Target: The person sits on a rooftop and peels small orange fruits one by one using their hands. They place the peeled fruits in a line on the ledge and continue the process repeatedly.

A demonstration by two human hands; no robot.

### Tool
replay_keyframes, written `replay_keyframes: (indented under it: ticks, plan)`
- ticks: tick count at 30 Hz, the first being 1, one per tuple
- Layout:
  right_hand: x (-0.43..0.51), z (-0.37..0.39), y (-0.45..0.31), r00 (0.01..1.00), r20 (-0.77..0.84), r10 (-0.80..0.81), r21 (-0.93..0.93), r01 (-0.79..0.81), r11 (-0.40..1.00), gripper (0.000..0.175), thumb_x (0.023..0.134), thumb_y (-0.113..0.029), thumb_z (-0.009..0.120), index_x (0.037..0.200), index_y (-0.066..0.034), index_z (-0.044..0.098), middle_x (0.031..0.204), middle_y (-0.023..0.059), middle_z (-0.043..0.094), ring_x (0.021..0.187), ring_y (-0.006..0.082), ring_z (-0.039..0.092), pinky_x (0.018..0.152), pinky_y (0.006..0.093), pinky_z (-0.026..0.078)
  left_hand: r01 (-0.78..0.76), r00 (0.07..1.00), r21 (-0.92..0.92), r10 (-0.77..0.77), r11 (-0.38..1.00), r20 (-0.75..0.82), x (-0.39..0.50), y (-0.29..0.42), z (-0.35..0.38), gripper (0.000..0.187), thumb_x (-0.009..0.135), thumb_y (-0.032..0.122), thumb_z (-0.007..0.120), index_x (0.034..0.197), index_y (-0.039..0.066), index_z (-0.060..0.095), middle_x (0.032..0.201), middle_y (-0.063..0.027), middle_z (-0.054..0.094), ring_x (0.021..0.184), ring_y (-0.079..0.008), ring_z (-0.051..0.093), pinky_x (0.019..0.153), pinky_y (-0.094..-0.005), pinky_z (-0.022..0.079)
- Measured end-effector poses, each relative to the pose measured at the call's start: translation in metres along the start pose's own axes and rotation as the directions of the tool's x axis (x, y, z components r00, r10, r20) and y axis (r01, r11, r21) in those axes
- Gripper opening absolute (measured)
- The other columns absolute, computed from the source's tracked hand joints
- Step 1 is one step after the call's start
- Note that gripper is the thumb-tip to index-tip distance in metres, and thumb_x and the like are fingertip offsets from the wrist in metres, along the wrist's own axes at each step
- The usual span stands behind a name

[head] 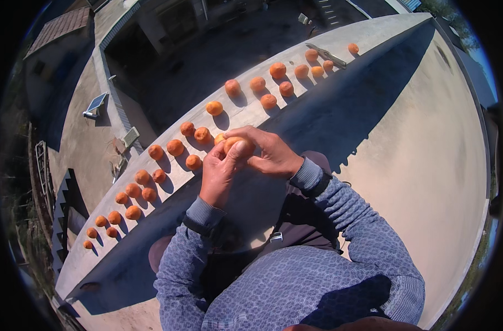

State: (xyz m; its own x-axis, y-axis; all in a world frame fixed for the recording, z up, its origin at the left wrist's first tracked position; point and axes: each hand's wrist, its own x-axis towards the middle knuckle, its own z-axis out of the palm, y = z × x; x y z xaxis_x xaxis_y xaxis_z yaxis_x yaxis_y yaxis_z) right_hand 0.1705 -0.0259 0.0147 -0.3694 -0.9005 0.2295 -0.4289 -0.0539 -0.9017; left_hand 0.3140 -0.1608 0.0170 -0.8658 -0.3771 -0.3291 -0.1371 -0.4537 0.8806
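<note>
Both my hands hold one orange persimmon (239, 145) just above the parapet ledge. My left hand (221, 171) grips it from the near left, thumb lying along its top. From the right, my right hand (274, 151) curls its fingers over the far side. The palms and part of the fruit's underside are hidden. Right behind the fingers another persimmon (219, 138) shows in part. Closest to my left hand on the ledge is a persimmon (193, 162), and beyond the fingers lies a yellower persimmon (214, 108).
Several wrinkled persimmons (175, 147) sit spaced along the pale concrete ledge (179, 176). A long narrow tool (326, 56) lies among those at the far right. Past the outer edge the ground drops to a shaded yard (193, 70). A small solar panel (96, 101) stands on a lower roof.
</note>
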Motion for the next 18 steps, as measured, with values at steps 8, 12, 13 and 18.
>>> replay_keyframes:
  ticks: [8,12,13,18]
  plan:
    - [0.0036,0.0053,-0.0031,0.990,-0.106,0.088,0.098,-0.077,0.992,0.050,0.094,-0.015,0.090,0.140,-0.0124,0.069,0.138,0.0123,0.075,0.129,0.0321,0.074,0.112,0.0438,0.059,0.050,0.992,-0.323,-0.010,0.945,0.124,0.0021,0.0052,-0.0010,0.076,0.102,0.062,0.075,0.146,0.002,0.061,0.131,-0.0076,0.072,0.126,-0.0166,0.070,0.108,-0.0356,0.058]
    - [0.0056,0.0041,-0.0049,0.999,-0.042,0.017,0.066,-0.014,0.998,0.049,0.096,-0.006,0.083,0.142,-0.0113,0.066,0.139,0.0159,0.073,0.130,0.0356,0.073,0.113,0.0466,0.059,0.044,0.999,-0.099,-0.041,0.994,0.036,0.0045,0.0032,-0.0036,0.068,0.103,0.058,0.076,0.140,0.001,0.068,0.123,-0.0081,0.076,0.114,-0.0153,0.074,0.104,-0.0343,0.060]
    - [0.0063,0.0035,-0.0052,1.000,-0.025,-0.008,0.061,0.010,0.998,0.049,0.096,-0.006,0.082,0.142,-0.0109,0.065,0.139,0.0165,0.073,0.131,0.0358,0.073,0.114,0.0471,0.059,0.043,0.999,-0.066,-0.042,0.997,0.013,0.0047,0.0026,-0.0041,0.066,0.104,0.057,0.076,0.140,0.002,0.068,0.123,-0.0079,0.077,0.114,-0.0151,0.074,0.104,-0.0343,0.060]
    - [0.0061,-0.0026,-0.0036,0.998,0.029,0.052,0.072,-0.054,0.996,0.049,0.096,-0.004,0.079,0.142,-0.0100,0.064,0.136,0.0172,0.074,0.129,0.0358,0.074,0.114,0.0489,0.059,0.059,0.998,-0.076,-0.058,0.995,0.009,0.0015,0.0037,-0.0010,0.066,0.106,0.055,0.073,0.144,0.002,0.065,0.130,-0.0100,0.074,0.122,-0.0167,0.072,0.109,-0.0359,0.058]
